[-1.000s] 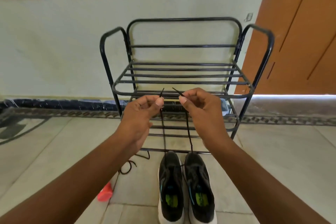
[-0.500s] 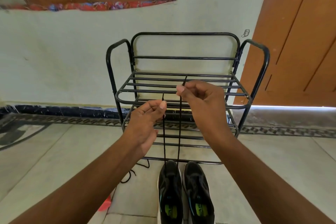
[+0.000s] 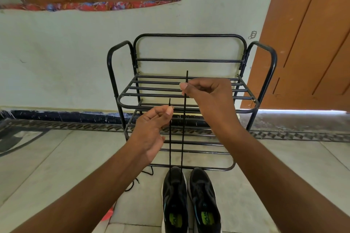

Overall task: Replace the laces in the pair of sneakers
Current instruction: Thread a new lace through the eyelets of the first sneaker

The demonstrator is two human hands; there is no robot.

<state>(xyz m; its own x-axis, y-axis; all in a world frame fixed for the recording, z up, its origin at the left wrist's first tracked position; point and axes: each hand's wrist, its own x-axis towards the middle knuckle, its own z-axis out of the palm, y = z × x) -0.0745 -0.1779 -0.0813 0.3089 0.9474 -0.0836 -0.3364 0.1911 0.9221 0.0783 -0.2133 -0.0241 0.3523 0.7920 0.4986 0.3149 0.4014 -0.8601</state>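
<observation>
Two black sneakers are seen side by side on the tiled floor [image 3: 56,166] at the near edge of the view, toes pointed toward a black metal shoe rack [image 3: 191,96] that stands against the far wall. The left sneaker [image 3: 175,200] and the right sneaker [image 3: 205,204] are touching or just beside each other.

A black lace [image 3: 182,134] is drawn up taut in two strands from the toe end of the left sneaker. The left strand is pinched near its tip between thumb and fingertips of the left hand [image 3: 151,128]; the right strand is pinched likewise by the right hand [image 3: 210,96], which is held higher and farther than the left. A short length of lace tip is observed standing above each pinch. Both strands run nearly parallel, apart from each other.

A second black lace [image 3: 136,181] is noted lying loose on the floor to the left of the sneakers, partly hidden by the left forearm. A small red object [image 3: 108,215] is seen on the floor near the left forearm; its nature cannot be told. A wooden door [image 3: 312,43] is seen at the far right.
</observation>
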